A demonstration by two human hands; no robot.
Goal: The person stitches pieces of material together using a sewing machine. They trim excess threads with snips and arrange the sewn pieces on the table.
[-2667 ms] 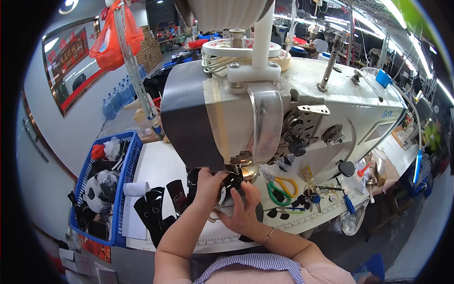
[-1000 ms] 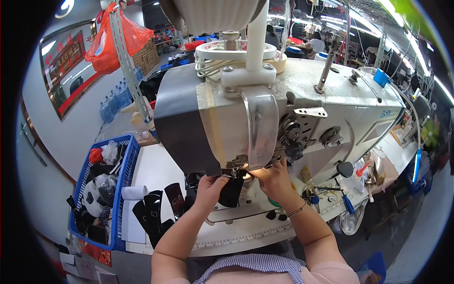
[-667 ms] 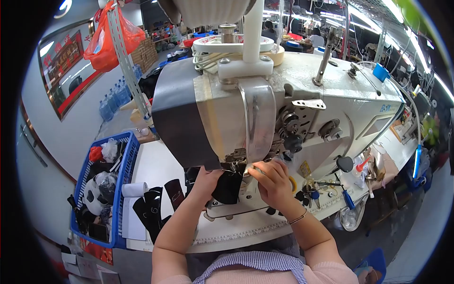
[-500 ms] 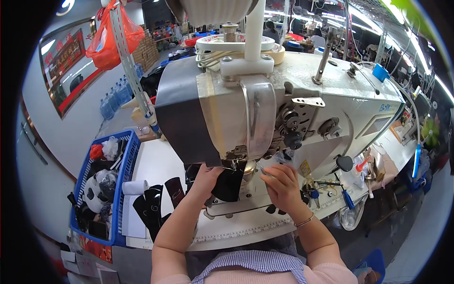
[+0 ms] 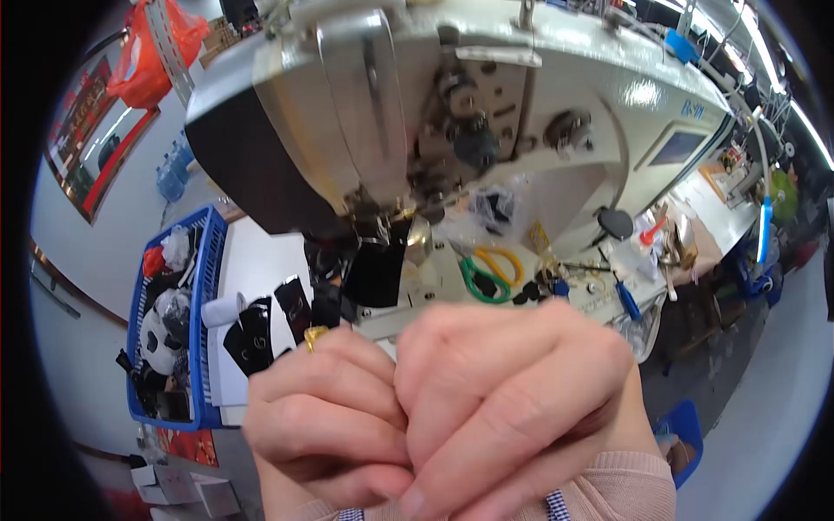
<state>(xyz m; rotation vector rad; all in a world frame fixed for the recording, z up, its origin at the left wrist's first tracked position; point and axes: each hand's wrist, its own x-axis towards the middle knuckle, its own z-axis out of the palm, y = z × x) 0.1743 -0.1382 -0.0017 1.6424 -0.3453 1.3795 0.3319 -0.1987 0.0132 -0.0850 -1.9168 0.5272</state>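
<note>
My left hand (image 5: 334, 417) and my right hand (image 5: 512, 408) are raised close to the camera, side by side and touching. Both have curled fingers, and whatever they may pinch is hidden. A yellow ring (image 5: 314, 337) shows on a left finger. Beyond them stands a large sewing machine (image 5: 573, 165), slightly blurred. Under its needle area lies a black piece of material (image 5: 378, 271), with neither hand on it. Scissors with green and orange handles (image 5: 486, 282) rest on the machine bed, to the right of that piece.
At left is a blue basket (image 5: 207, 317) of mixed items. Beside it are a white roll (image 5: 224, 309) and black cut pieces (image 5: 252, 334). A blue-handled screwdriver (image 5: 626, 300) and a bottle with a red tip (image 5: 653, 227) lie at right. A red bag (image 5: 156, 52) hangs upper left.
Both hands have left the needle area and come together near the camera. The black piece stays under the machine. The view has shifted closer, and the scissors now show.
</note>
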